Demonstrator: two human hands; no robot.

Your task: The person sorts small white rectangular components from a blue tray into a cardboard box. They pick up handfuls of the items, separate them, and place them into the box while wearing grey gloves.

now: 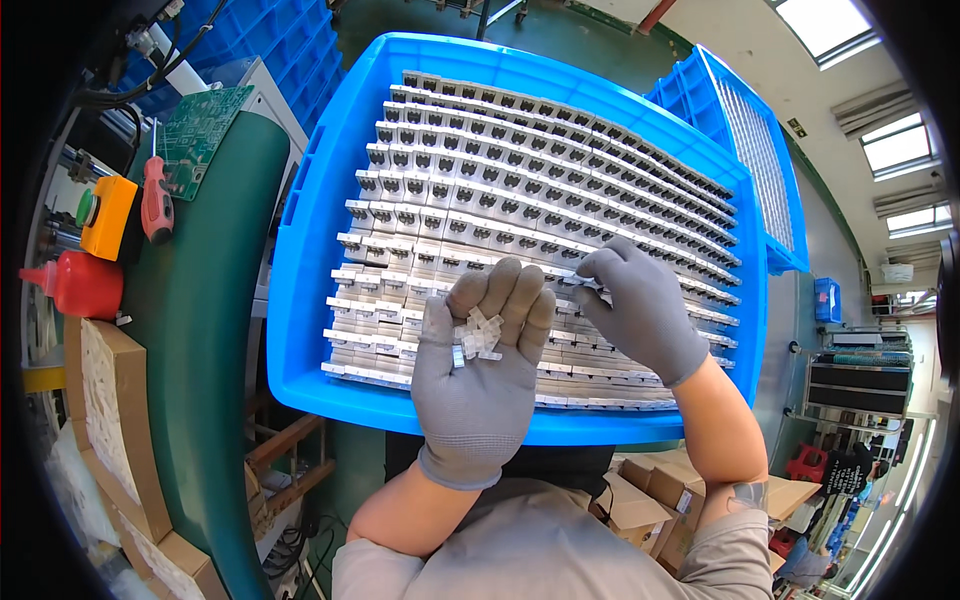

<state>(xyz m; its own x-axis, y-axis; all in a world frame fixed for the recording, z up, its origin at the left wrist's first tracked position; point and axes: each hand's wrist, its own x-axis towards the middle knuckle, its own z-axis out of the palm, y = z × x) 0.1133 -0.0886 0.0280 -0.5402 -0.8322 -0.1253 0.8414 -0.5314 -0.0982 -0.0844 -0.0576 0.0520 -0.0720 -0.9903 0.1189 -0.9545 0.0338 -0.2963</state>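
Observation:
My left hand (478, 375), in a grey glove, is turned palm up with its fingers curled into a cup. A small pile of clear plastic pieces (482, 335) lies in that palm. My right hand (642, 310), also gloved in grey, reaches over the rows with thumb and fingertips pinched together. Between them shows a small whitish clear piece (588, 283), partly hidden by the fingers. Below both hands, rows of white box-shaped units (490, 190) with dark openings fill a large blue plastic crate (430, 55).
At the left runs a green conveyor belt (215, 350), with a red-handled screwdriver (157, 205), green circuit board (200, 130), orange button box (108, 220) and red bottle (85, 284) near it. Another blue crate (700, 100) stands far right. Cardboard boxes (635, 495) sit beside me.

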